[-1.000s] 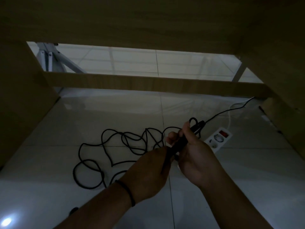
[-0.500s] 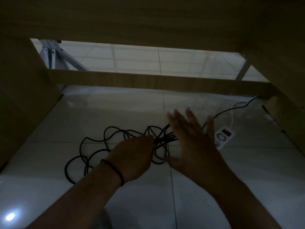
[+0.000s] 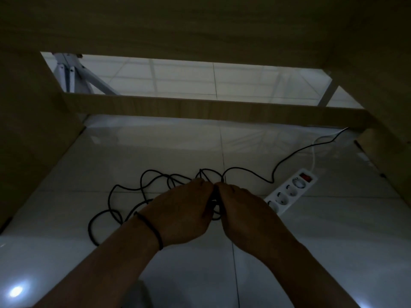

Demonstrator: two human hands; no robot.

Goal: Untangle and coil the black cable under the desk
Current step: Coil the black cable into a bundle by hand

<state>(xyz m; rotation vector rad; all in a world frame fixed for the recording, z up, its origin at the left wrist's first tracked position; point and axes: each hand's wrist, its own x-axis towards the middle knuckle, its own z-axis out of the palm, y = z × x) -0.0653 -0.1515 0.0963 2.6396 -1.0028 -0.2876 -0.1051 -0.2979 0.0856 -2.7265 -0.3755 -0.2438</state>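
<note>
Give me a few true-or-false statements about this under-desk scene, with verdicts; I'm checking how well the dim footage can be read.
1. Both hands meet at a bunch of the black cable. True: the left hand and right hand close on it side by side.
2. The cable is fully coiled. False: loose loops still sprawl on the floor tiles to the left.
3. A white power strip lies right of the hands. True.
4. The strip's switch is green. False: it looks red.
5. A dark band circles the right wrist. False: it is on the left wrist.
</note>
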